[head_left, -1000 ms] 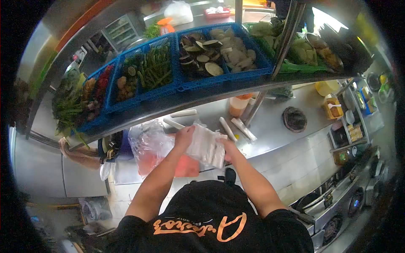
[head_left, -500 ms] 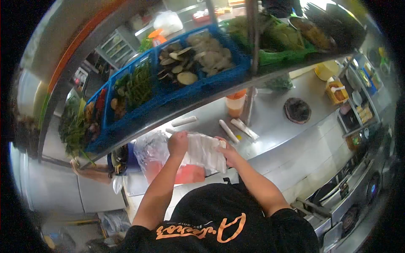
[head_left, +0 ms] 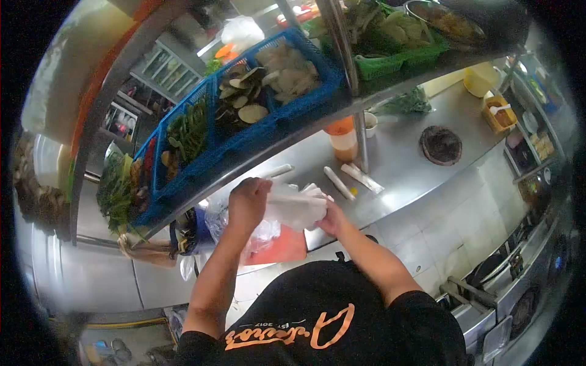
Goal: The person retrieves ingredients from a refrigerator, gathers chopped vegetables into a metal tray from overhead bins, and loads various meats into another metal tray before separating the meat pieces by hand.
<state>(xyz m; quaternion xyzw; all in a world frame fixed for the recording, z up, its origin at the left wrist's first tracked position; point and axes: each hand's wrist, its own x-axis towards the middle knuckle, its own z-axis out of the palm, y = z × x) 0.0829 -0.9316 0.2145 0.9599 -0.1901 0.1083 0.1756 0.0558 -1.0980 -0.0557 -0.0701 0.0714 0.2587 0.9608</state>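
Observation:
Between my hands is a clear plastic bag of white rolls [head_left: 293, 208], blurred by motion. My left hand [head_left: 248, 200] is closed in a pinch at the bag's left end. At the other end, my right hand [head_left: 331, 218] wraps its fingers around the bag and the rolls in it. More white rolls [head_left: 337, 183] lie on the steel counter [head_left: 403, 165] beyond my right hand, and another white roll [head_left: 279, 171] lies behind my left hand. Below the bag sit a crumpled clear plastic bag [head_left: 261, 234] and a red board [head_left: 282, 247].
Overhead, a shelf carries a blue basket [head_left: 244, 140] of cut vegetables and a green basket [head_left: 400, 61] of leaves. A metal post [head_left: 342, 49] stands beside an orange-lidded container [head_left: 343, 143]. Farther right are a round dark block [head_left: 441, 145] and a yellow tub [head_left: 499, 114].
My left hand has risen and turned, and the bag of rolls has tipped and drawn up between my hands. The whole view has shifted slightly.

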